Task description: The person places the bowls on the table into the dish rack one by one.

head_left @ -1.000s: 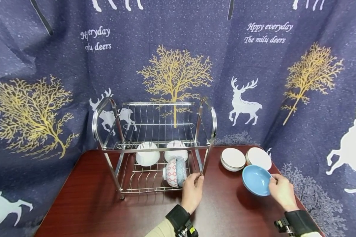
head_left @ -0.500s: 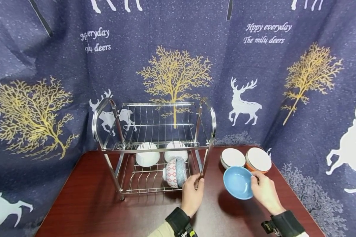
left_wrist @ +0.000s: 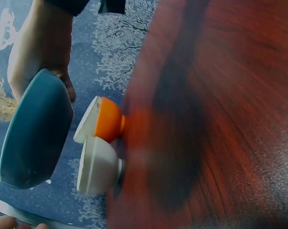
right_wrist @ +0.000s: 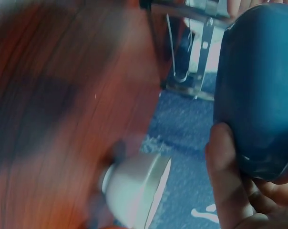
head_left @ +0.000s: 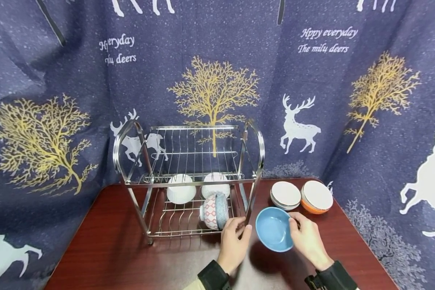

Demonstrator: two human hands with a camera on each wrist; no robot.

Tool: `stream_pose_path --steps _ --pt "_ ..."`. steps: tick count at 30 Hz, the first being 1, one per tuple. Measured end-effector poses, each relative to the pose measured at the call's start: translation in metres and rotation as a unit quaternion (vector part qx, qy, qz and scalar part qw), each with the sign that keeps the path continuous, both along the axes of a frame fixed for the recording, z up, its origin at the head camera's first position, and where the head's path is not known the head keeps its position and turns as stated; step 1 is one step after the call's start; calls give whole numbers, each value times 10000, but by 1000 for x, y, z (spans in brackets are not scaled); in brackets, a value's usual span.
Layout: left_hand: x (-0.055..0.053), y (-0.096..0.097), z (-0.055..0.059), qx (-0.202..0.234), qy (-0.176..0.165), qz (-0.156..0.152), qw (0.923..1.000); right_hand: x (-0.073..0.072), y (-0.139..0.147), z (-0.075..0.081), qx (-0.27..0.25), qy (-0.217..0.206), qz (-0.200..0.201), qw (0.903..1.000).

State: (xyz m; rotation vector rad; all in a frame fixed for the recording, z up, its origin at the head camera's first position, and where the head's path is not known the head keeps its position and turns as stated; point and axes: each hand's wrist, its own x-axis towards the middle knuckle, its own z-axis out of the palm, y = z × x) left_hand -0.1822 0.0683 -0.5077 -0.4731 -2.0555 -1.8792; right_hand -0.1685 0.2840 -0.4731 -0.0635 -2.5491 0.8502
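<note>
**A:** ok, what's going on just right of centre, low in the frame?

**B:** Right hand (head_left: 308, 243) has the blue bowl (head_left: 273, 230) by its right edge, fingers (right_wrist: 225, 167) clamped on it, hollow facing the head camera. It's round, so no long axis to speak of.

**A:** and the left hand (head_left: 233, 243)?

**B:** Just left of the bowl, thumb and fingers round the rack's (head_left: 141, 184) lower right post, far as I can tell. Imo that post is the key bit: blue bowl outside it, patterned bowl (head_left: 210, 211) on its side just inside. Right hand's the nearer one, obviously.

**A:** further back?

**B:** Orange bowl (head_left: 313, 208) and pale bowl (head_left: 285, 194) on the worktop (head_left: 123, 257), right of the rack. Two white bowls (head_left: 180, 195) deeper in the rack. Deer cloth (head_left: 311, 72) behind.

**A:** anything you can't see?

**B:** Left hand covers the rack's corner, the blue bowl runs off the right wrist view, and I can't count what's stacked on the right.
</note>
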Motion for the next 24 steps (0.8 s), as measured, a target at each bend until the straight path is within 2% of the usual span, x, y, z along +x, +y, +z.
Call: stream_pose_path --steps 3,7,13,15,17,21,24 --pt "4 -5 3 160 -484 -307 9982 2 -8 0 -132 -48 43 9999" --pt "8 -13 8 227 -1073 -729 9913 5 -17 4 -308 -38 118 9994" --pt "12 -22 10 195 -1372 -1084 9844 6 -29 9 -554 -62 232 9982" --pt "13 -25 9 407 -1534 -1234 9796 6 -32 9 -647 -92 271 9975" --pt "13 -28 9 729 -1808 -1440 9702 6 -36 8 -768 -95 316 9965" --pt "14 -38 9 1622 -2466 -1923 9359 6 -46 4 -1064 -55 472 9932" --pt "15 -43 8 2111 -2675 -2203 9139 8 -52 1 -1274 -26 511 9905"
